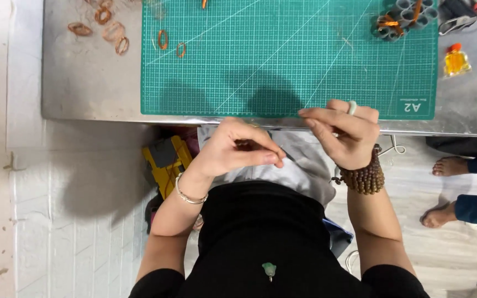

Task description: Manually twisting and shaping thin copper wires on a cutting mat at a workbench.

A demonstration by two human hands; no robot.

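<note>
Hands pinched shut near edge of green cutting mat (288, 55): left hand (236, 149), right hand (346, 135); contents can't tell.

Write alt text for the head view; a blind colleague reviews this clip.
Two bare hands, left hand and right hand, pinch something too small to identify at the edge of a green cutting mat on a metal table.

Black short-sleeved top, green pendant (269, 270), brown bead bracelet (364, 176), pale ring (352, 107)
</note>
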